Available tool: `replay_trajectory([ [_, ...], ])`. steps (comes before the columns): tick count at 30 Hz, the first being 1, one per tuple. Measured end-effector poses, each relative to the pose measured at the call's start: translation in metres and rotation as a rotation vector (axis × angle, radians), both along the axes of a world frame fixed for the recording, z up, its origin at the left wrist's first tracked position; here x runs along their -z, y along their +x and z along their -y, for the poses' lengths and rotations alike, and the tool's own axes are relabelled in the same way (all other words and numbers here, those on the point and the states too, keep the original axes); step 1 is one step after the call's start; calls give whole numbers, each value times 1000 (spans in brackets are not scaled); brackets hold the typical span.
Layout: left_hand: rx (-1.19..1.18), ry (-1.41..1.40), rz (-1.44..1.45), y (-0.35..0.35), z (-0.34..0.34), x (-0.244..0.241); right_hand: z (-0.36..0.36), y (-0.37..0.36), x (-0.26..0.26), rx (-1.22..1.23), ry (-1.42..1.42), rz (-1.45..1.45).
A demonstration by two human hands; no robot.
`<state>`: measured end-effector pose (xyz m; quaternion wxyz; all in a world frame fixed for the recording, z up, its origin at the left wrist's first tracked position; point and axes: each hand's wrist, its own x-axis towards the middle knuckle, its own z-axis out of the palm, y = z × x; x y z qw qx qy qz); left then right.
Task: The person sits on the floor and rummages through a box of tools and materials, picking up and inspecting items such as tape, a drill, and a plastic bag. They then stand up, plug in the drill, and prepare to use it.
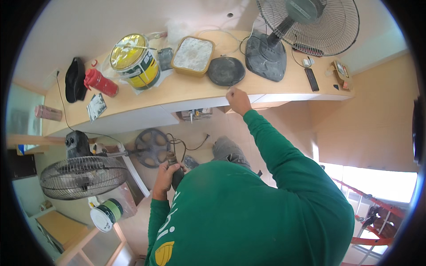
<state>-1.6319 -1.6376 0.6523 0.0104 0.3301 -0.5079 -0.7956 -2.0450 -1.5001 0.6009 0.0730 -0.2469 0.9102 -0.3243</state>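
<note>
My left hand (164, 178) grips a dark cylindrical tool (172, 159) with a worn brownish end, held low beside my body. Part of that tool is hidden behind my shirt. My right hand (238, 100) reaches to the front edge of the wooden desk (199, 91), its fingers curled. Whether anything small sits between those fingers is hard to see. Just beyond them lies a dusty black oval case (226, 71). Behind it is a tan square tub (193, 54) with a whitish, powdery surface.
A large paint bucket (143, 71), a red bottle (101, 82) and a pedestal fan (266, 55) stand on the desk. A phone (312, 79) lies rightward. Another fan (83, 178) stands at left. A cable (184, 143) runs across the floor. An orange ladder (372, 199) is at right.
</note>
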Motion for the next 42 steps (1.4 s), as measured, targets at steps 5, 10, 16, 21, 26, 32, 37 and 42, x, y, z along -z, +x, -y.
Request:
replay_trajectory([
  [5,-91,-152,-27,-9,-17,-9,0,-4,-58,-575,105,-523],
  [10,-204,-276,65,-43,-40,-18,4,-73,-48,-1035,307,-770],
  [16,-383,-305,158,-103,-78,-24,29,-106,-38,-1394,201,-712],
  [21,-539,-289,122,-154,-100,-28,32,-99,-44,-1316,71,-389],
  [26,-522,-450,270,-196,-106,-42,31,-71,-42,-1094,-184,-4],
  [32,-546,-529,187,-251,-94,-46,36,-47,-56,-633,-565,127],
  [37,-503,-722,151,-273,-79,-27,21,-43,-87,-620,-552,594],
  [42,-447,-695,137,-276,-73,-15,14,-32,-79,-647,-537,646],
])
